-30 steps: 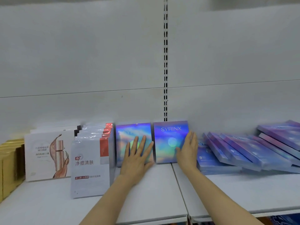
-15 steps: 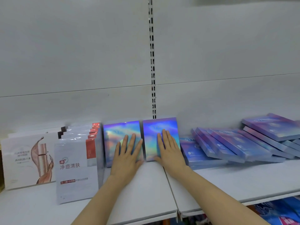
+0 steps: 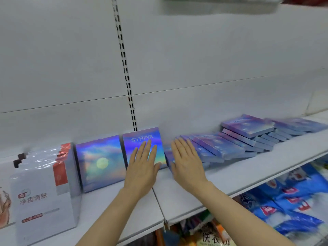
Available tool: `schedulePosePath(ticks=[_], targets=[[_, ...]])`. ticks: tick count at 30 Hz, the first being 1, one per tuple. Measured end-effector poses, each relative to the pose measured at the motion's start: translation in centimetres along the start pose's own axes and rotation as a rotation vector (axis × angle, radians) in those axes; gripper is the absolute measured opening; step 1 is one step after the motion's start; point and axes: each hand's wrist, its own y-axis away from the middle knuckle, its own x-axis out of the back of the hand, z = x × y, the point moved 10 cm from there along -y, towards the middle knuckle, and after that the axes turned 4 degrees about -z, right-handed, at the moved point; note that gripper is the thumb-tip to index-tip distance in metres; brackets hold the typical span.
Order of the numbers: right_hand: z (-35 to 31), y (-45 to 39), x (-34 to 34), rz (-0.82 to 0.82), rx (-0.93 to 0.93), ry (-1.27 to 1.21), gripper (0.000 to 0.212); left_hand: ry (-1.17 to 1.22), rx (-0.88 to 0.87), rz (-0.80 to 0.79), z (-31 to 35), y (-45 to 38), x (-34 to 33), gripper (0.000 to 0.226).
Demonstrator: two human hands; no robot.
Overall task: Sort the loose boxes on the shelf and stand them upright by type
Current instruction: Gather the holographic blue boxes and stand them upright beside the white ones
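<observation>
A white shop shelf is running across the view beneath a plain white back panel, with a slotted upright dividing the panel. On the shelf's left, white boxes with red corners are standing in a tidy file, faces forward. Beside them two holographic boxes are standing upright against the back panel: one showing a pale moon, and next to it, touching, one marked SYRINX.

The left hand is lying flat on the face of the SYRINX box, fingers straight and slightly fanned, gripping nothing; this looks like steadying pressure, keeping the upright box from tipping forward and holding it square with its neighbour. The right hand is likewise flat, fingers extended and close together, resting against the near end of the fallen row of blue-purple boxes, where the first of them is leaning. Whether the palm is actually pressing that box cannot be told.

That row is lying overlapped like toppled dominoes, stretching to the right, with a further flat stack on top. These are apparently the same type as the two standing boxes, so they probably belong in the upright group, and most of the sorting seems left to do. Packets on the lower shelf are showing below, blurred.
</observation>
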Motion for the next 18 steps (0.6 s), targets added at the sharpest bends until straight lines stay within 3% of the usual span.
schedulePosePath(ticks=[6, 11, 15, 18], targets=[[9.4, 1.3, 2.8, 0.051, -0.085, -0.029, 0.054, 0.07, 0.006, -0.069, 8.1, -4.9, 1.0, 0.06], [16.1, 3.8, 3.0, 0.017, -0.068, -0.048, 0.064, 0.131, 0.086, -0.16, 13.4, -8.8, -0.1, 0.058], [19.1, 4.7, 0.4, -0.155, -0.006, -0.148, 0.083, 0.077, 0.235, -0.212, 14.8, -9.8, -1.3, 0.058], [18.9, 4.6, -1.7, -0.314, 0.08, -0.313, 0.082, 0.046, 0.291, -0.234, 15.9, -9.7, -2.0, 0.057]])
